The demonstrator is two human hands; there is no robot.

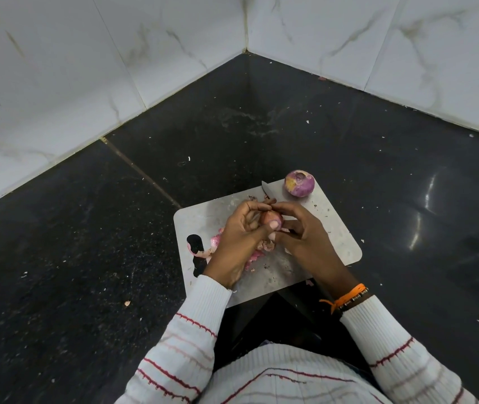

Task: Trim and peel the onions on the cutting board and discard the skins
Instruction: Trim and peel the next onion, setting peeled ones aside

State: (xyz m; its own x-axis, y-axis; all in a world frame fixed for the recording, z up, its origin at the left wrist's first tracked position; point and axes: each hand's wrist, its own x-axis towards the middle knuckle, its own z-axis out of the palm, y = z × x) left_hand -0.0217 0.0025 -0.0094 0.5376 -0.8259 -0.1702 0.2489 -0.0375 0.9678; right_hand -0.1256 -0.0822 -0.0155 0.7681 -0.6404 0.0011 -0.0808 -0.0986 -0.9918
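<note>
Most of the small reddish onion (270,218) is buried between the left hand (239,237) and the right hand (305,237); only a patch of skin peeks out. The steel-bladed knife (267,190) shows just its tip beyond the fingers, handle hidden under the right hand. The heap of pink papery skins (254,255) is half covered by the left wrist. The grey rounded cutting board (337,228) loses its near edge behind the striped white sleeves (200,316).
</note>
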